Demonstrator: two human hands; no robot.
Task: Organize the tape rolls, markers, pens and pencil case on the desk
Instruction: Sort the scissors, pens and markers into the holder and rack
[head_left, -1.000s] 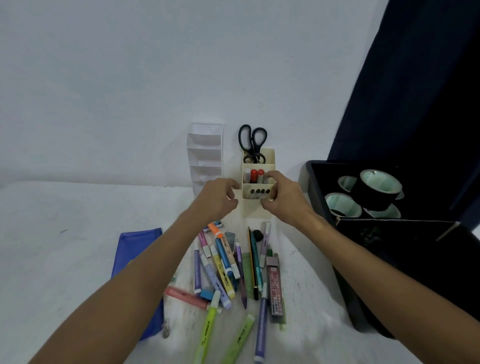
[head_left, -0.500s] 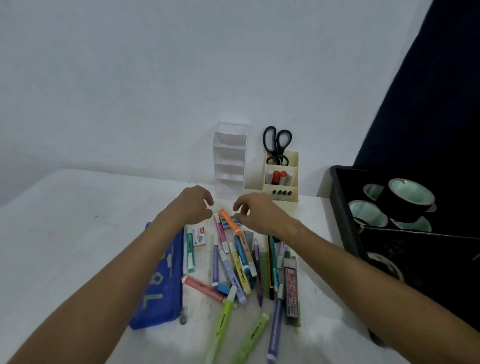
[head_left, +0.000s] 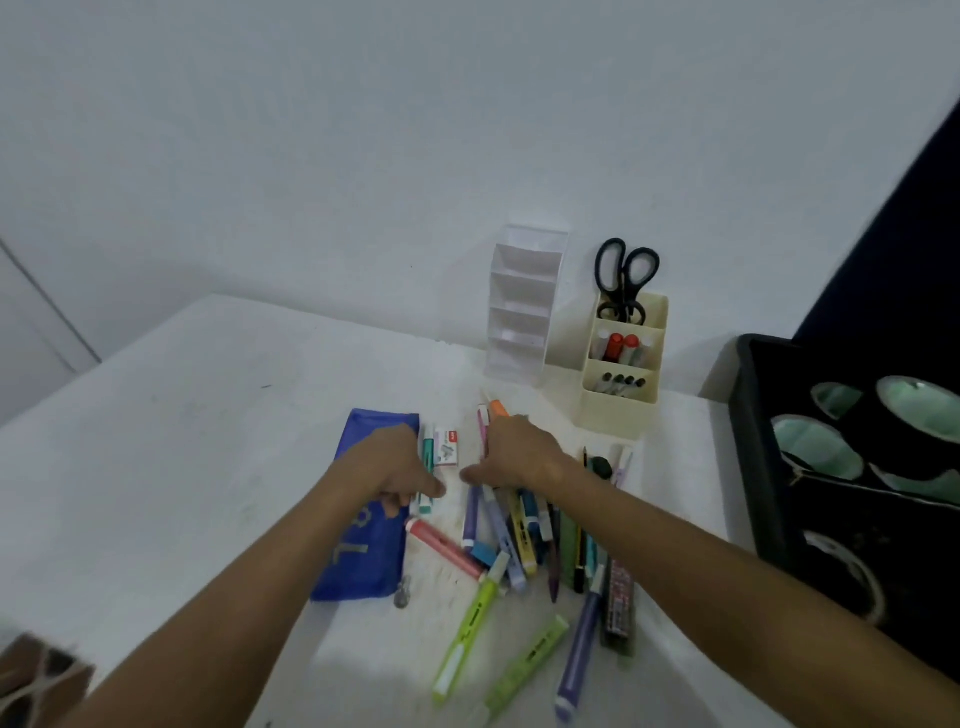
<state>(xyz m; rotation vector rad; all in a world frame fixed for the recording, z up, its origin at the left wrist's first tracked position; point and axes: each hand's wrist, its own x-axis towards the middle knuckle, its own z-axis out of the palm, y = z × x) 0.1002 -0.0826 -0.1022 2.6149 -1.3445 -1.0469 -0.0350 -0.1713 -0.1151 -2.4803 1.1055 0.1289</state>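
A pile of markers and pens (head_left: 519, 540) lies on the white desk (head_left: 208, 441). My right hand (head_left: 519, 454) hovers palm down over the pile's far end, fingers spread, nothing held. A blue pencil case (head_left: 363, 551) lies left of the pile. Above its top right corner is my left hand (head_left: 395, 467), thumb and fingers on either side of a teal-and-white marker (head_left: 427, 501) that lies flat; the grip is unclear. Tape rolls (head_left: 815, 447) sit in a black bin (head_left: 748, 467) on the right.
A cream organizer (head_left: 621, 410) with scissors (head_left: 626, 275) and some markers stands against the wall beside a white tiered holder (head_left: 522, 306). A small eraser box (head_left: 448, 447) lies between my hands. Green highlighters (head_left: 467, 639) lie near the front. A brown object (head_left: 31, 680) is at bottom left.
Both hands drew back from the cream organizer and dropped to the pile. The left now rests at the teal marker, the right over the markers. My view swung left.
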